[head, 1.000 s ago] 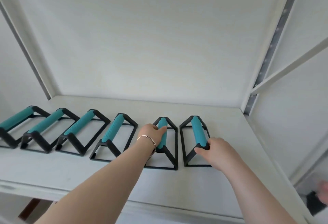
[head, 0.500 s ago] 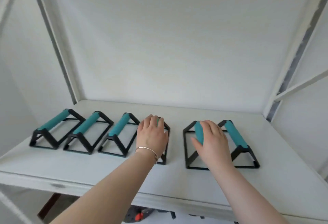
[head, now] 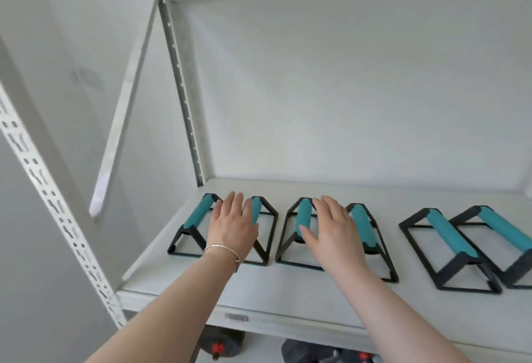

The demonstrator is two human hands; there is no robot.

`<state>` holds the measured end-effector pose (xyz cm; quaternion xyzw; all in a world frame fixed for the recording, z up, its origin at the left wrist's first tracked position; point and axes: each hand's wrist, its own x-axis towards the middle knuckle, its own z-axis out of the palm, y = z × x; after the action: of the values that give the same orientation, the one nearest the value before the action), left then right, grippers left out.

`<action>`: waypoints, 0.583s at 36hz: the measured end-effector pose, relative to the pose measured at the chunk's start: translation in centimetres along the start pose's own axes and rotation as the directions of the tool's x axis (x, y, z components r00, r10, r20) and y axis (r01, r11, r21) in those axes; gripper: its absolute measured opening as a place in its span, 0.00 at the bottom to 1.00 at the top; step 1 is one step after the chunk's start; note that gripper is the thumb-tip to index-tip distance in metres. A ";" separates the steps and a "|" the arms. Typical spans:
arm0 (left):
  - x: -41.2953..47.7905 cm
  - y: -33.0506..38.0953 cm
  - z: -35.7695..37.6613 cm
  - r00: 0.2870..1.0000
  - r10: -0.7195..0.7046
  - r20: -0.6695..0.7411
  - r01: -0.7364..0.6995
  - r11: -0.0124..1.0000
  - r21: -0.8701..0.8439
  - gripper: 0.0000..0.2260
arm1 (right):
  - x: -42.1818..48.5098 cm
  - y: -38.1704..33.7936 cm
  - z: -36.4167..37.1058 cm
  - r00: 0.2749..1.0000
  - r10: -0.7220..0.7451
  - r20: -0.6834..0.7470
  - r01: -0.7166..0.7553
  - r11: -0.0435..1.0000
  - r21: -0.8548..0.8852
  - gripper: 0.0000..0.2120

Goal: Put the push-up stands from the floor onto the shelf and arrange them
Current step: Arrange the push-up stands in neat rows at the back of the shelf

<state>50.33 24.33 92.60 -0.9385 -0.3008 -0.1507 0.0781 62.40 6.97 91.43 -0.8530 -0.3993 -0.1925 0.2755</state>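
Observation:
Several push-up stands with black frames and teal grips stand in a row on the white shelf [head: 316, 296]. My left hand [head: 231, 226] lies flat, fingers apart, over the gap between the leftmost stand [head: 195, 214] and the second stand [head: 264, 233]. My right hand [head: 331, 231] rests with spread fingers between the third stand [head: 302, 216] and the fourth stand [head: 364, 227], its thumb against the third teal grip. Two more stands [head: 449, 236] [head: 503, 227] sit close together at the right. Neither hand is closed around a grip.
A perforated metal upright [head: 184, 89] stands at the shelf's back left corner and another upright [head: 51, 204] at the front left. Dark items with red parts [head: 221, 341] lie on the level below the shelf.
Both hands have moved left along the row, from the fourth and fifth stands to the first four. The view has swung left, bringing the left uprights into sight.

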 end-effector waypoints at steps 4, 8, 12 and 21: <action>1.7 -3.7 1.2 0.999 -0.046 0.024 0.045 0.999 0.024 0.27 | 2.0 -2.9 2.1 0.996 -0.015 0.086 0.009 0.998 0.068 0.28; 3.6 -6.1 2.9 0.994 -0.095 0.047 0.094 0.995 0.023 0.28 | 4.3 -5.4 4.3 0.976 -0.017 0.218 -0.025 0.982 0.187 0.29; 5.2 -8.0 4.6 0.984 -0.157 0.084 0.153 0.986 0.062 0.27 | 6.6 -6.8 7.2 0.946 0.011 0.323 -0.077 0.979 0.191 0.30; 6.6 -10.9 7.2 0.947 -0.253 0.199 0.241 0.967 0.082 0.30 | 9.2 -9.3 12.3 0.809 0.250 0.532 -0.348 0.933 0.090 0.33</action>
<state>50.71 38.39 88.63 -0.9014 -0.4266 -0.0520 0.0533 62.04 24.86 89.86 -0.8963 -0.3342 0.1248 0.2635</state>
